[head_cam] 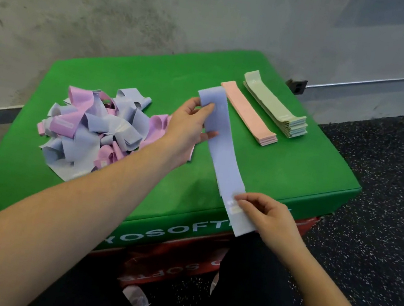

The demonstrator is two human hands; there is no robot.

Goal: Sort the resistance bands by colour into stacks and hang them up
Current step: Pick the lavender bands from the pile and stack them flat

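Note:
A lavender-blue resistance band [224, 154] is stretched flat between both hands above the green soft box [287, 164]. My left hand [188, 129] pinches its far end with thumb on top. Its near end is pinched by my right hand [265, 216] at the box's front edge. A tangled pile of lavender-blue and pink-purple bands [95, 129] lies on the left of the box. To the right lie a flat stack of peach bands [249, 112] and, beyond it, a taller stack of pale green bands [275, 105].
The green box sits on a red box [177, 261]. Behind is a concrete wall [111, 17] with a small dark bracket [297, 86]. Dark speckled rubber floor [386, 210] spreads to the right. A crumpled pale scrap [139, 300] lies on the floor in front.

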